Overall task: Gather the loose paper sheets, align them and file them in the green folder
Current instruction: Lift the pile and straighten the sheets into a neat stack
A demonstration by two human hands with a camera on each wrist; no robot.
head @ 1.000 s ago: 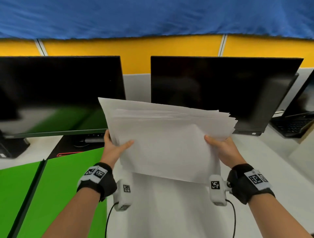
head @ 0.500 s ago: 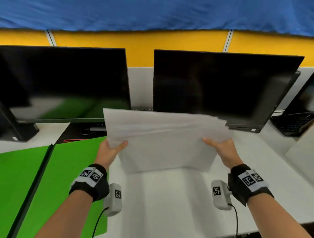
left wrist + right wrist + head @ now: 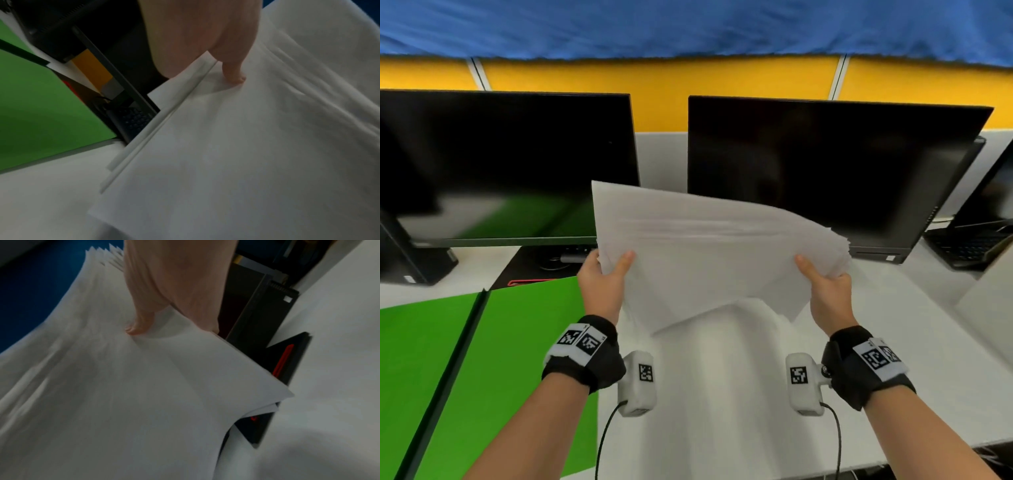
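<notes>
A stack of white paper sheets [image 3: 709, 253] is held upright above the white desk, its edges fanned and uneven. My left hand [image 3: 602, 274] grips the stack's left side, thumb on the front. My right hand [image 3: 825, 287] grips the right side the same way. In the left wrist view the thumb presses the paper sheets [image 3: 246, 146]; stepped sheet edges show. The right wrist view shows the thumb on the paper sheets [image 3: 123, 386], with fanned corners at the top. The open green folder [image 3: 482, 359] lies flat on the desk to the left.
Two dark monitors [image 3: 500, 164] [image 3: 825, 171] stand close behind the paper. A laptop [image 3: 969, 240] sits at the far right. A black mat with a red line [image 3: 527, 281] lies behind the folder. White desk surface [image 3: 722, 394] lies below the stack.
The stack dropped toward the desk half a second ago and has come up again, now tilted with its left corner higher. Both hands kept their hold.
</notes>
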